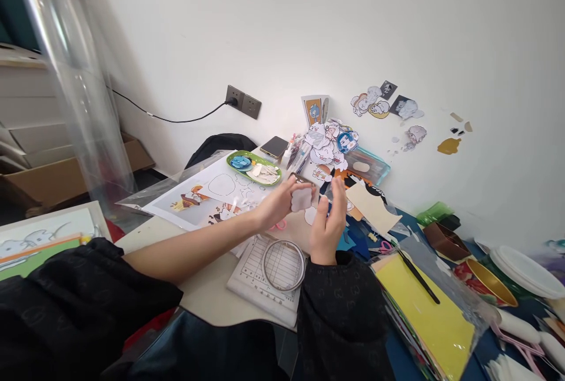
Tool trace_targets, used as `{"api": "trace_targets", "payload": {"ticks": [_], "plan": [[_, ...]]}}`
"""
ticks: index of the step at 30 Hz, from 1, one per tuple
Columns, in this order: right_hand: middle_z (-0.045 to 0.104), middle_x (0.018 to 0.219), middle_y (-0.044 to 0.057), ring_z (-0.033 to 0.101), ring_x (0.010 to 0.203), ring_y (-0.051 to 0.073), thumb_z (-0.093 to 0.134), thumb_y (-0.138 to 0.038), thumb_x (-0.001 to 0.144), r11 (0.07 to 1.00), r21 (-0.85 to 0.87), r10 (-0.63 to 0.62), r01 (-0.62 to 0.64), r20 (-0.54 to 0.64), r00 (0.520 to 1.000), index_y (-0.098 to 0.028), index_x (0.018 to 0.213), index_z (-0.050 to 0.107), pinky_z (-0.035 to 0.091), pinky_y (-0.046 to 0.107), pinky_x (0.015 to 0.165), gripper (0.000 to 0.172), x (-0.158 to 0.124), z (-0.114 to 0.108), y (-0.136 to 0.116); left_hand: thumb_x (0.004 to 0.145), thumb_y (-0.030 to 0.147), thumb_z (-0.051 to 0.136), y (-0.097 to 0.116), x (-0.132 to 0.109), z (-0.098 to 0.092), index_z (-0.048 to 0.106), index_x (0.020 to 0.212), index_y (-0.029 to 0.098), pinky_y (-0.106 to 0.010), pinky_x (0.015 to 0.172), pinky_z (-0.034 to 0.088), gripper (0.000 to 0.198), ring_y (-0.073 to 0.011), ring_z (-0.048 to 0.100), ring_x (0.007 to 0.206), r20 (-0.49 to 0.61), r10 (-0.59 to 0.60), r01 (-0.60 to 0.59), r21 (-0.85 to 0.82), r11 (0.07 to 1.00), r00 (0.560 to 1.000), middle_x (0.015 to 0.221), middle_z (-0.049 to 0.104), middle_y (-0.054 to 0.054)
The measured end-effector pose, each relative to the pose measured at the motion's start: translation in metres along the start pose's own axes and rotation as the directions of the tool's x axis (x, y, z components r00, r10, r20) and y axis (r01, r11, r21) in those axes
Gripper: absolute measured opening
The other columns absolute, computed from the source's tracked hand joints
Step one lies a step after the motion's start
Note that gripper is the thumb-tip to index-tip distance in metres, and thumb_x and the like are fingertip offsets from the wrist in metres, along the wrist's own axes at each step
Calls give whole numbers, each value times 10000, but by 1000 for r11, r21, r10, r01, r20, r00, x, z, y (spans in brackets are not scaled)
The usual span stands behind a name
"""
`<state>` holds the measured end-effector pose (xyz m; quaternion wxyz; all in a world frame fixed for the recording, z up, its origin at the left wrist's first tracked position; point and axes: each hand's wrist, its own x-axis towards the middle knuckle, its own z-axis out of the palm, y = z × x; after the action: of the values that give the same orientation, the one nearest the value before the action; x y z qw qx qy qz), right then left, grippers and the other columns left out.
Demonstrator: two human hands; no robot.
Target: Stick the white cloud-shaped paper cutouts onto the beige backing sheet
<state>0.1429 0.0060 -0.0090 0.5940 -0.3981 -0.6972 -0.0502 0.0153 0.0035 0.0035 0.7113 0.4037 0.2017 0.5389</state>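
White cutout pinched in my left hand, right hand open beside it.

My left hand (pixel 277 204) pinches a small cutout (pixel 302 199) by its left edge at the centre of the frame, lifted above the table. My right hand (pixel 327 229) stands just beside it, fingers straight and loosely spread, holding nothing. The cutout looks like thin paper or sticker stock: light, limp, easy to crease or tear. I judge it best taken at the rim with fingertips and a light grip, not across its face. Just below my hands a tape ring (pixel 283 265) lies on a printed form (pixel 251 278). Left of centre sits a green dish (pixel 233 161) of scraps, with a phone (pixel 274 146) behind it. Above centre a heap of cartoon cutouts (pixel 330 141) rests by the wall. At lower right lie a yellow sheet (pixel 426 313) and a pen (pixel 419 278).
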Motion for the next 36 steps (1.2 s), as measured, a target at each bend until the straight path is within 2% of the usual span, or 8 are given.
{"api": "trace_targets", "payload": {"ticks": [2, 6, 13, 16, 21, 26, 30, 36], "plan": [[408, 1395, 163, 313, 1330, 265, 319, -262, 930, 999, -39, -19, 16, -80, 997, -152, 1351, 379, 298, 514, 1040, 439, 0, -1, 1, 870, 566, 368, -10, -6, 6, 598, 1140, 156, -425, 1048, 234, 542, -302, 395, 1264, 101, -40, 29, 115, 993, 994, 1302, 536, -123], [410, 1387, 175, 312, 1323, 302, 276, -310, 915, 992, -105, -74, 63, -101, 992, -133, 1329, 404, 267, 541, 1031, 468, -1, -5, -2, 893, 525, 364, -24, -21, 18, 532, 1252, 222, -411, 1086, 198, 499, -249, 292, 1341, 371, -126, 43, 224, 974, 920, 1386, 458, -67], [457, 1348, 166, 373, 1283, 305, 214, -342, 904, 992, -104, -85, 72, -122, 989, -139, 1276, 458, 278, 524, 1008, 488, -2, -7, -1, 906, 464, 386, -20, -28, 24, 520, 1267, 236, -386, 1106, 166, 448, -217, 225, 1371, 395, -114, 20, 233, 972, 911, 1436, 392, -27], [498, 1308, 160, 405, 1255, 282, 221, -380, 910, 997, -4, 81, -83, -190, 978, -139, 1207, 516, 277, 482, 1017, 484, 1, -5, 8, 886, 514, 385, -20, -24, 21, 608, 1165, 201, -430, 1084, 185, 474, -270, 349, 1303, 352, -122, 79, 132, 988, 928, 1320, 527, -74], [618, 1055, 155, 567, 993, 258, 185, -466, 923, 881, 162, 465, -445, -123, 877, -137, 994, 602, 403, 415, 856, 536, 4, -8, 24, 881, 518, 344, -16, -13, 11, 657, 1066, 119, -398, 1049, 259, 540, -280, 449, 1220, 204, -125, 159, -163, 974, 971, 1213, 604, -131], [647, 771, 75, 604, 765, 200, 348, -519, 879, 809, 254, 508, -530, 152, 848, -130, 826, 641, 454, 314, 713, 489, 5, -4, 21, 856, 500, 396, -6, -4, 2, 652, 1046, 105, -360, 973, 339, 508, -272, 505, 1159, 32, -116, 120, -281, 952, 993, 1135, 646, -143], [676, 796, 62, 614, 739, 192, 516, -527, 792, 752, 293, 482, -590, 366, 796, -136, 849, 661, 471, 280, 644, 421, 5, 2, 18, 828, 479, 445, -3, -3, -1, 673, 1005, 113, -338, 922, 366, 467, -269, 544, 1090, -61, -88, 71, -231, 970, 994, 1071, 672, -126], [692, 857, 69, 626, 795, 208, 571, -508, 748, 713, 287, 482, -640, 463, 744, -146, 908, 673, 477, 292, 663, 409, 4, 4, 24, 811, 423, 484, -7, -3, -1, 691, 965, 118, -362, 939, 356, 400, -272, 573, 1014, -109, -3, -11, -123, 992, 994, 1037, 675, -119]]}}
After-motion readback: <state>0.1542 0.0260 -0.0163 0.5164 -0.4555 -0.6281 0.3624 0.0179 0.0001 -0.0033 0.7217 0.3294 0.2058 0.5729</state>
